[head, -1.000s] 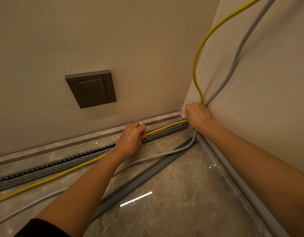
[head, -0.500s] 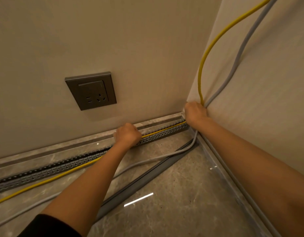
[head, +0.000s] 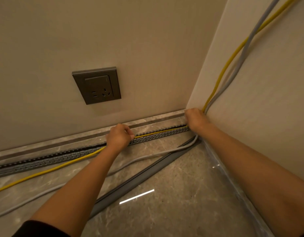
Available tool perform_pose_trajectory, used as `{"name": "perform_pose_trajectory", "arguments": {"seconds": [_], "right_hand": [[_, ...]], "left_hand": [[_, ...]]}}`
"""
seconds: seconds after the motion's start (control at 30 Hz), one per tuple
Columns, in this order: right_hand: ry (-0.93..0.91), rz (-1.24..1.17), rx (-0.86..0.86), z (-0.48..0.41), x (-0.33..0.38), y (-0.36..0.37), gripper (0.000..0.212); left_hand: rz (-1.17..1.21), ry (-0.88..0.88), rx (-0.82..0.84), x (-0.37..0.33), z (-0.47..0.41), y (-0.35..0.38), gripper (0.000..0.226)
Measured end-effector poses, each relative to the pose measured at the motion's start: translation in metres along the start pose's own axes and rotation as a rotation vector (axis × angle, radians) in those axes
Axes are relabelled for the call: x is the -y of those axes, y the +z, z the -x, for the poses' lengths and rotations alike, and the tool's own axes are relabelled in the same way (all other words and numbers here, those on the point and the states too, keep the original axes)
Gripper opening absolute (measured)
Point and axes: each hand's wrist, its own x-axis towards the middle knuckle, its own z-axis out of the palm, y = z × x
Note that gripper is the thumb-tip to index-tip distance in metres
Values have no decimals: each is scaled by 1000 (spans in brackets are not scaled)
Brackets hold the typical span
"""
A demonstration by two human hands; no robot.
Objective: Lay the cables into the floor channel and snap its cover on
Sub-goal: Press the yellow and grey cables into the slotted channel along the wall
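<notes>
Left hand (head: 119,138) clenched on the yellow round cable (head: 158,132), pressing it into the slotted grey plastic floor channel (head: 45,161) along the skirting, right hand (head: 195,119) fisted on both cables at the corner, grey round cable (head: 147,156) and long grey channel cover (head: 147,173) loose on the marble floor (head: 173,211).

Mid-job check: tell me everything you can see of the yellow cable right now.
The yellow cable is thin, round and looks plastic-jacketed. It runs down the right wall beside the grey cable, crossing it higher up, and passes behind the right hand at the corner. From there to the left hand it lies in the slotted grey floor channel. Left of that hand it leaves the channel and lies loose on the marble floor, running out of frame.
</notes>
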Motion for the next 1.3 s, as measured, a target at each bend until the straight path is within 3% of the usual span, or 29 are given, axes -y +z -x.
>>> {"name": "perform_pose_trajectory", "arguments": {"seconds": [0.17,0.4,0.5,0.6,0.7,0.9,1.07,1.17,1.3], "right_hand": [[-21,-78,-30,7,-5,4,28],[-186,-123,-64,27,-19,4,31],[-256,-147,-87,37,-23,4,24],[-297,-125,83,49,-26,3,20],[-344,-9,251,56,-29,8,25],[-432,222,98,53,-35,12,19],[-435,138,-76,46,-28,3,8],[-410,95,-88,36,-23,-4,16],[-418,128,-138,24,-18,-4,15]], "left_hand": [[-198,142,-214,-3,14,1,14],[-291,520,-273,-8,41,7,15],[-265,621,-37,-14,50,9,13],[-382,622,260,-14,55,12,17],[-488,560,331,-11,55,15,17],[-342,576,80,0,54,11,13],[-106,568,-149,-8,45,-11,14],[5,533,-157,-12,41,-17,8],[-40,514,-153,-8,32,-13,5]]}}
